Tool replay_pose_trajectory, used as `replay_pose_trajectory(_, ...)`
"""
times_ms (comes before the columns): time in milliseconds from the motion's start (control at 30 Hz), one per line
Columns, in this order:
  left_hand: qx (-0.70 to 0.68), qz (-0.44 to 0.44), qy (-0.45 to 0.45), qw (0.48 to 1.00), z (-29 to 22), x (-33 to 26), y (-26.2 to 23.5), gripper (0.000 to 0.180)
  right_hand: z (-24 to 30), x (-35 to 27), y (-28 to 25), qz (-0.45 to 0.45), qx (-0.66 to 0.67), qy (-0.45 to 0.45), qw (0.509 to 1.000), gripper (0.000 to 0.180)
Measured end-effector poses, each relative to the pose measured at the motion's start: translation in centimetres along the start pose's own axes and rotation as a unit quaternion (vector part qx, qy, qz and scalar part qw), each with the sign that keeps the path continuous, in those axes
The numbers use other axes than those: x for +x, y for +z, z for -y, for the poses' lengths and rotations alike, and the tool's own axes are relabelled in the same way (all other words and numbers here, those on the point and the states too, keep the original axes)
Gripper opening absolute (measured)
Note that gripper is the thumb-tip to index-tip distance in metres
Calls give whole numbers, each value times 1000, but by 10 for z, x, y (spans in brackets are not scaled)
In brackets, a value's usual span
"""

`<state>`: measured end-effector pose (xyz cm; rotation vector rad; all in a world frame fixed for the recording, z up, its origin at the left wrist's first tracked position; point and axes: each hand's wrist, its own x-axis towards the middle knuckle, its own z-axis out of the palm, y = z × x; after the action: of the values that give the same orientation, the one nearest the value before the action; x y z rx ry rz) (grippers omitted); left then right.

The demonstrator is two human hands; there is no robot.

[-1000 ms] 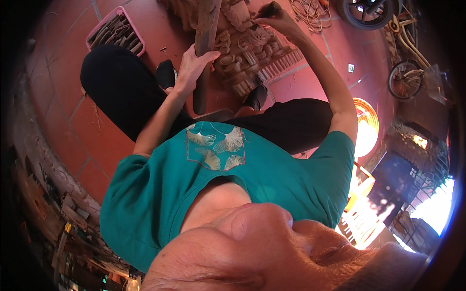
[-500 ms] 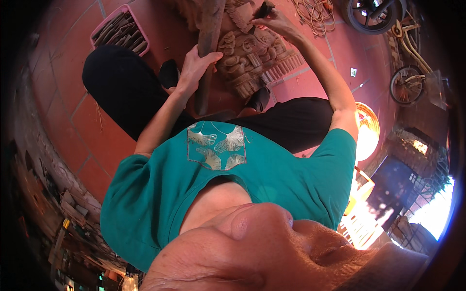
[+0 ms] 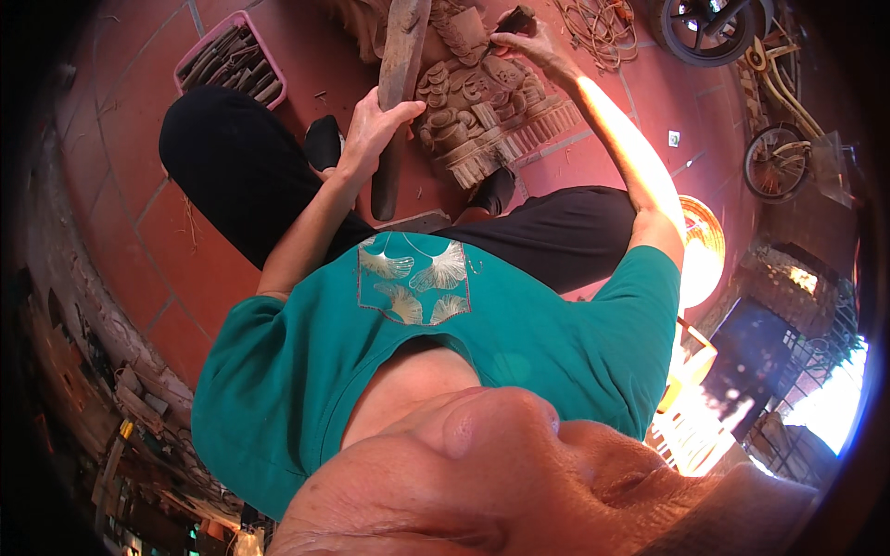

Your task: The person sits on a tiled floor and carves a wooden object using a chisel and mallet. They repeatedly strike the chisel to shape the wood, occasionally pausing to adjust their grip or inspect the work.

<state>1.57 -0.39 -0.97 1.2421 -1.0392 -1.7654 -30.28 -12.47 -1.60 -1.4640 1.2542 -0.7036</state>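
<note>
A long worn wooden beam [image 3: 401, 69] runs from the top edge down between my legs. My left hand [image 3: 373, 134] is wrapped round it, the thumb laid across its right side. To its right lies a carved brown wooden piece [image 3: 482, 107] with deep relief and a fluted border. My right hand [image 3: 530, 46] reaches over the far right part of this carving. Its fingers are closed on a small dark block-like thing [image 3: 516, 18], perhaps a brush; its exact kind is not clear. More carved wood extends past the top edge.
A pink basket [image 3: 278, 82] of narrow tools or sticks stands at the far left on red floor tiles [image 3: 120, 185]. A tangled cord [image 3: 598, 32] lies at the far right, near wheels [image 3: 777, 162]. My bent legs [image 3: 232, 167] frame the work.
My right hand has shifted slightly to the right and nearer with the dark thing. The left hand still grips the beam, nearly unmoved. Brighter light now falls on my right forearm.
</note>
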Motion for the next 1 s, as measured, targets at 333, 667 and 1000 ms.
replay_pose_trajectory(333, 5, 6, 8, 1000, -2, -1, 2, 36, 1, -8, 3, 6, 35, 6, 999, 30)
replay_pose_trajectory(667, 7, 4, 7, 1000, -2, -2, 2, 35, 9, -15, 5, -41, 45, 54, 997, 32)
replay_pose_trajectory(1000, 29, 12, -1, 1000, -2, -1, 3, 36, -2, -10, 1, -27, 30, 15, 999, 32)
